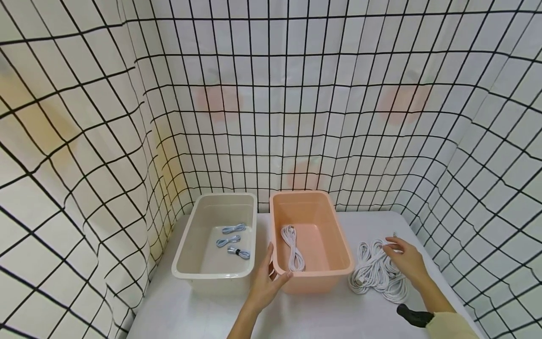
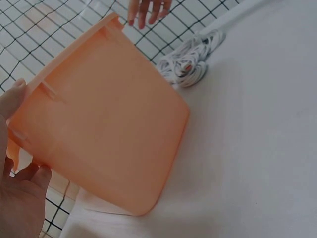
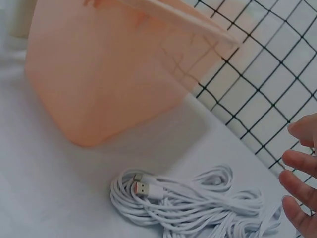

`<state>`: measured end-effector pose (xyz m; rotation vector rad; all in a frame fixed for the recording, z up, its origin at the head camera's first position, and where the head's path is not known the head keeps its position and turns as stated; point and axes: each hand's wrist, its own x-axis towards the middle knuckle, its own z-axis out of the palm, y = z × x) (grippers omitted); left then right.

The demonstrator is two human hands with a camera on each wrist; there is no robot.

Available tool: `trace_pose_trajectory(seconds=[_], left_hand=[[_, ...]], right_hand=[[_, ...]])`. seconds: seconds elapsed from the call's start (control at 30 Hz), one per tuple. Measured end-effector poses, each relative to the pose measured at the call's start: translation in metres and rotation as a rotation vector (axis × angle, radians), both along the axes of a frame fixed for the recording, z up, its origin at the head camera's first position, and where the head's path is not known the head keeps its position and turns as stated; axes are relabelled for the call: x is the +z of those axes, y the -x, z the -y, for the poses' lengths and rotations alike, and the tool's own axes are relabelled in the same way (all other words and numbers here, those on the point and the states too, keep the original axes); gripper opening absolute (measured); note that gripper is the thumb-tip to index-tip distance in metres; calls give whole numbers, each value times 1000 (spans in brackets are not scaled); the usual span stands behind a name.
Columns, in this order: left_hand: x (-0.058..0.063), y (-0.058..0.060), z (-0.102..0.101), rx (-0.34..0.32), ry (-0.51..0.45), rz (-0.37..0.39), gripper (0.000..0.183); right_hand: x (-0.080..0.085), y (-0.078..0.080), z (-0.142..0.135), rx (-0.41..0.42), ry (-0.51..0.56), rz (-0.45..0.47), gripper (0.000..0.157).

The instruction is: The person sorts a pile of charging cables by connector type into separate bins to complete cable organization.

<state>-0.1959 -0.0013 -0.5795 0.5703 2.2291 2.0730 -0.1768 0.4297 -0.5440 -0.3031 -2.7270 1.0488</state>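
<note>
At the front left corner of an orange plastic bin (image 1: 315, 274), my left hand (image 1: 264, 285) grips the rim with its thumb and fingers. One coiled white cable (image 1: 292, 249) lies inside that bin, along its left side. My right hand (image 1: 406, 259) is over the right edge of a heap of white USB cables (image 1: 374, 273) on the table. Its fingers (image 3: 299, 186) are loosely spread, with nothing between them. A USB plug (image 3: 143, 189) shows on top of the heap in the right wrist view.
A cream bin (image 1: 184, 263) stands left of the orange one and holds several small bundles of light blue cable (image 1: 228, 241). Black wire mesh (image 1: 296, 117) encloses the white table (image 1: 313, 315) at the back and sides, with pale cloth behind it.
</note>
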Motion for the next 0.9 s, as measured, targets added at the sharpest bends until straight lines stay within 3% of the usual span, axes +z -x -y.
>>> trace_pose_trajectory(seconds=[0.2,0.53,0.77,0.9], left_hand=[[-1,0,2,-3,1,1,100],[0,2,2,-15,-2,-10,101],[2,2,3,-21,-12,-5,99],[0,2,4,-16,-8,-10,99]], right_hand=[[-19,0,-12,-54,47,48,57],[-49,-2,-29,-224,157,95,56],[-79,1,-39,-318,127,89,52],[-92,3,-41,-351,102,166,56]])
